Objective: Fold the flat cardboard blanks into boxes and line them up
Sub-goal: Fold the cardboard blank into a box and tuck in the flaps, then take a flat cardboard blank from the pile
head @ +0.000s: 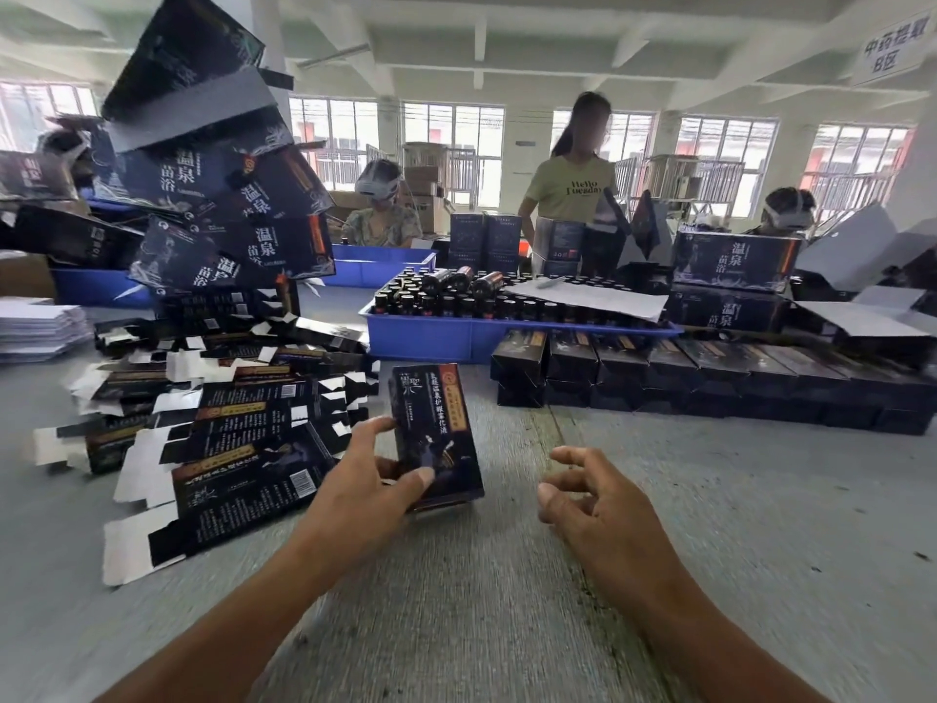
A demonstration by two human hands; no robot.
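Two hands are working low in the view. The left hand (377,471) is gripping a box (436,436), thumb across its near front face and fingers round the left edge, and is standing it upright on the counter (710,525) with its printed front tilting slightly back toward 12 o'clock. The grip is sitting low on the box, which judging by the pose is letting the hand steady the base while the bottom flaps, showing as a pale edge at the foot, are settling shut. The right hand (588,492) is hovering just to the 3 o'clock side of the box, apart from it, fingers loosely curled and holding nothing; it looks to be waiting to take the free side or press the bottom closed.

At 9 o'clock from the box, a loose heap of flat blanks (223,449) is lying fanned out, overlapping, the nearest ones touching or nearly touching the left hand, so a fresh blank is sitting within easy reach of that hand. At 1 to 2 o'clock, a row of finished boxes (710,378) is lying side by side, stacked two deep, running off toward 3 o'clock; its left end is near the held box, so that end is probably where this one belongs.

Behind the row, a blue tray (431,337) is holding dark bottles (456,296), with a white sheet lying over part of them. Larger cartons (238,195) are leaning in a tall stack at 10 o'clock.
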